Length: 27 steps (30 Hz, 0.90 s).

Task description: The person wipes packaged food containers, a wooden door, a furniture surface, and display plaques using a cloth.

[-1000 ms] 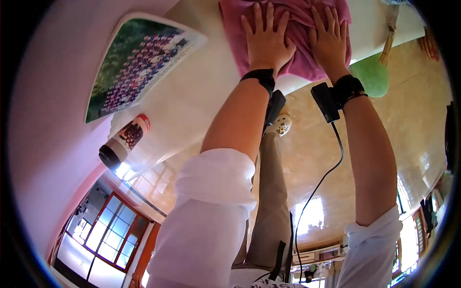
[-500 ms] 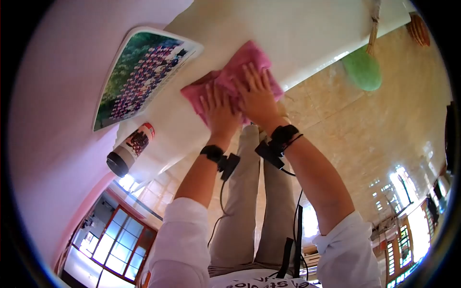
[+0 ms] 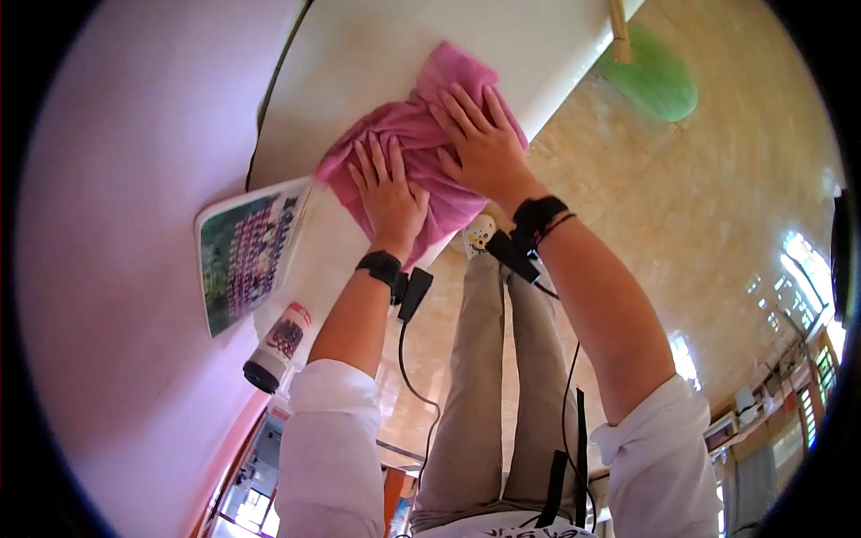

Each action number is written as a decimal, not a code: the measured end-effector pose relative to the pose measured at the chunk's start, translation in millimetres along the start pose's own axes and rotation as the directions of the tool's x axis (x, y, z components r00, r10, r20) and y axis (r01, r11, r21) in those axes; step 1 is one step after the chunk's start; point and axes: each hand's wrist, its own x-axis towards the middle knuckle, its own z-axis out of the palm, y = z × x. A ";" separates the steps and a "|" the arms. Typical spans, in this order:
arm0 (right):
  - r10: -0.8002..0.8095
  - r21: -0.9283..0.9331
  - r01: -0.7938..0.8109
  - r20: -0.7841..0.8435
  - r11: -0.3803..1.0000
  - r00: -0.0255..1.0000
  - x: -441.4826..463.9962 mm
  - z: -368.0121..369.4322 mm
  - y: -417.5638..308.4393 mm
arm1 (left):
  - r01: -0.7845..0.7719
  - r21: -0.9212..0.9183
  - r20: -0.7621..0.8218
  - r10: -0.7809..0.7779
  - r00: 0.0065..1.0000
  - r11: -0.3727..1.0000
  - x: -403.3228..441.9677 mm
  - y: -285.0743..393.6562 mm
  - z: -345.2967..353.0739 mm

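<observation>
A pink cloth (image 3: 421,134) lies spread and wrinkled on a glossy pale tabletop (image 3: 359,54). My left hand (image 3: 390,197) rests flat on its lower left part, fingers stretched and slightly apart. Further right, my right hand (image 3: 484,148) presses on the cloth near the table's edge, its fingers also spread. Both palms face down, and the cloth hides the surface beneath them. Each wrist wears a black band with a small cabled device.
Left of the cloth, a framed group photo (image 3: 247,251) leans against the pale wall (image 3: 134,224). A cylindrical container with a dark lid (image 3: 278,345) stands below it. Beyond the right table edge are a green oval object (image 3: 655,76), a straw-coloured handle (image 3: 620,31) and a shiny tiled floor (image 3: 628,197).
Both hands have moved along the table past the photo with the cloth, which is now spread wider. My view has shifted, so the photo and container sit lower in it.
</observation>
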 end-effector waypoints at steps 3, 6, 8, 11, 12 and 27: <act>-0.098 -0.056 0.099 0.013 0.994 0.995 21.9 -10.2 29.1 | -0.040 -0.028 -0.082 0.037 0.996 0.999 40.6 7.7 2.1; -0.140 -0.041 0.140 -0.010 0.989 0.990 42.5 -13.9 47.7 | -0.074 0.014 -0.069 0.075 0.995 0.997 65.4 4.7 2.0; -0.144 -0.059 0.144 -0.008 0.988 0.990 54.6 -15.2 55.8 | -0.111 0.028 -0.049 0.112 0.993 0.993 79.3 1.6 -0.8; -0.128 -0.067 0.127 -0.010 0.990 0.992 69.4 -12.6 62.8 | -0.140 0.024 -0.054 0.141 0.988 0.990 99.3 -5.2 -0.5; -0.107 -0.055 0.105 -0.027 0.993 0.994 74.0 -11.5 64.5 | -0.145 0.026 -0.049 0.147 0.988 0.989 106.4 -6.8 -0.5; 0.008 -0.081 -0.016 -0.101 0.997 0.995 104.1 2.9 65.3 | -0.154 0.083 -0.125 0.164 0.979 0.985 150.7 -26.7 8.4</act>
